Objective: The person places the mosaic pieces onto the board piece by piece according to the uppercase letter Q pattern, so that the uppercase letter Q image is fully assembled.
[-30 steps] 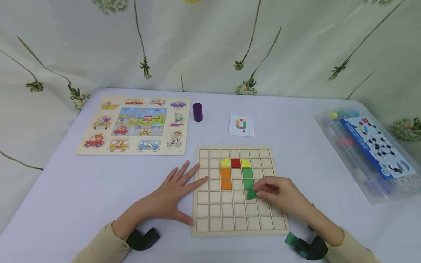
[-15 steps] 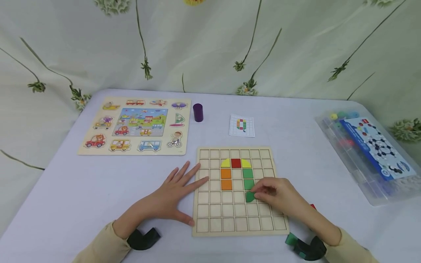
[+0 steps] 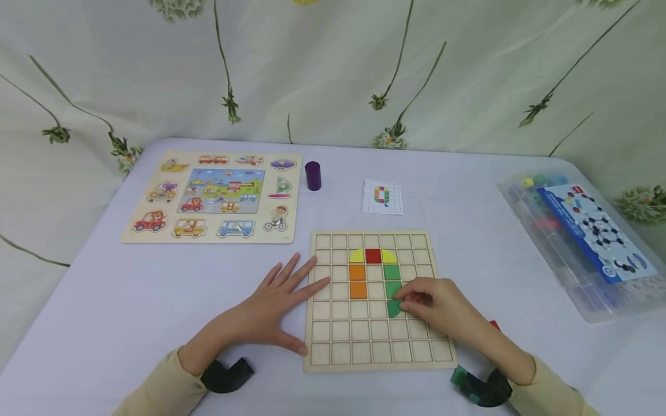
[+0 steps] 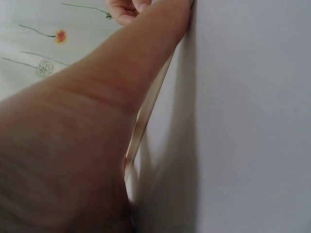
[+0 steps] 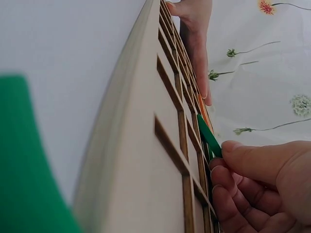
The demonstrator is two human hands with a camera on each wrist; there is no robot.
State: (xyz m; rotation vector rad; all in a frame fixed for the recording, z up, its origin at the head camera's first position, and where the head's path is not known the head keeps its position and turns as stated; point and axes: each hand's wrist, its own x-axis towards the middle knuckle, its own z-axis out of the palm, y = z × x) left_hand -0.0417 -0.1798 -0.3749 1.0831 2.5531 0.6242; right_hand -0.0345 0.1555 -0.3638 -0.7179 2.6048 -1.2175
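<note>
A wooden grid board (image 3: 333, 335) lies on the white-covered table. My left hand (image 3: 276, 309) is spread flat, with its fingertips and thumb at the board's left edge. Between thumb and fingers, my right hand (image 3: 437, 303) pinches a green quarter-round tile (image 3: 393, 309) over the cell below two green square tiles (image 3: 391, 273). In the right wrist view this green tile (image 5: 209, 135) stands tilted against the grid. Two yellow quarter-round tiles (image 3: 356, 256) flank a red square tile (image 3: 373, 256) higher up. Orange square tiles (image 3: 357, 281) fill two cells of the column to the left.
Behind the board lies a pattern card (image 3: 382, 202). A purple cylinder (image 3: 313, 176) and a vehicle puzzle board (image 3: 283, 236) stand at the back left, a clear plastic box (image 3: 577, 289) at right. Loose green (image 3: 459, 375) and red (image 3: 495, 325) pieces lie near my right forearm.
My right hand has moved slightly left with the green quarter-round tile, turning it so its rounded side faces lower right over the cell. The left hand has stayed put.
</note>
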